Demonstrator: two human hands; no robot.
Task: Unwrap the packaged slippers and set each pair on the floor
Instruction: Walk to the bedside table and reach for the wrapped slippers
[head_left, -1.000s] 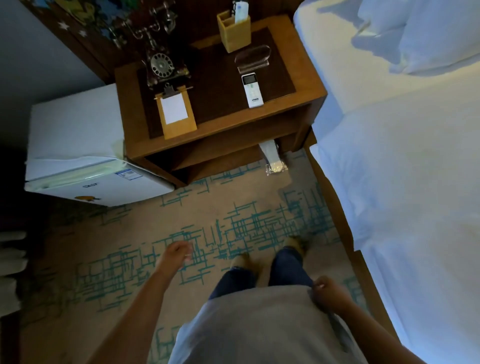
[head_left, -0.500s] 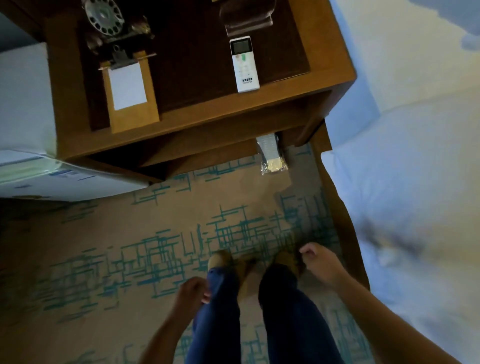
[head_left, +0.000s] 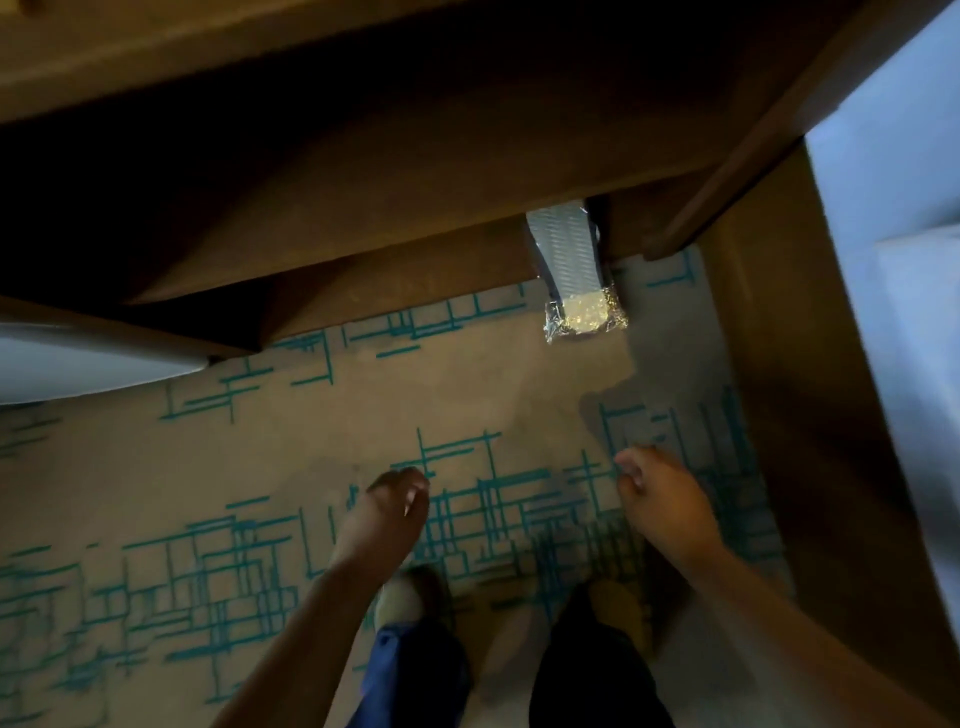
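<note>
Under the nightstand, your wrapped slippers lie lengthwise, crinkled clear end toward you; your left hand and right hand hang loosely curled, empty.

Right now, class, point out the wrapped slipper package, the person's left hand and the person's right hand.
wrapped slipper package (head_left: 569, 260), head view, on the grey wrapped middle.
left hand (head_left: 389, 506), head view, on the back of the hand.
right hand (head_left: 662, 499), head view, on the back of the hand.

The far end of the wrapped slippers is hidden under the nightstand, whose top is cut off.
</note>
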